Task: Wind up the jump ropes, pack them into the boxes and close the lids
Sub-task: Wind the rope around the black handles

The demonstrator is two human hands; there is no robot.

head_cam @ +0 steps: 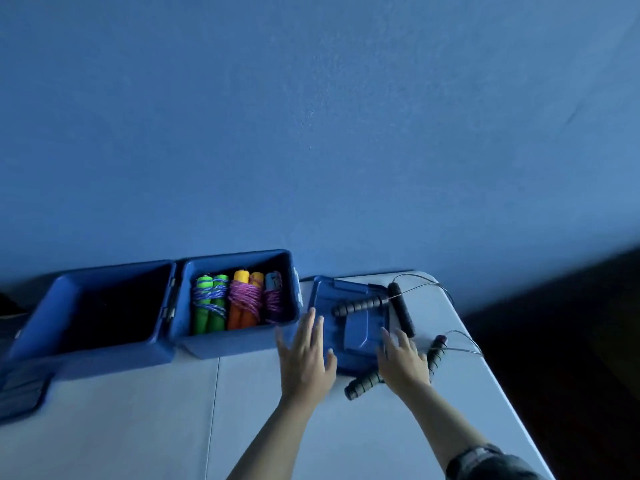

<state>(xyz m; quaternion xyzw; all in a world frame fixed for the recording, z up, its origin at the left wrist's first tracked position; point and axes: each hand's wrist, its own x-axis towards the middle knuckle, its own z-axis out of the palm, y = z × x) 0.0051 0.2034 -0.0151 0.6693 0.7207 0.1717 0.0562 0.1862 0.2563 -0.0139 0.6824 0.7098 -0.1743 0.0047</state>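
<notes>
Reaching with both hands, left (304, 355) and right (403, 362), fingers spread on nothing, toward the lid (349, 327) at lower centre, I may drag the black ropes (401, 308) lying on it.

Two boxes (166, 306) side by side, lid (353, 327) right (ropes (239, 299) inside one)

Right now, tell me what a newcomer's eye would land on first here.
The bright wound jump ropes, green, orange and purple, packed upright in the open blue box at the table's back edge. Then the left hand and right hand, fingers spread, reaching for the blue lid lying flat beside that box, with black-handled ropes lying loose over and around it.
</notes>
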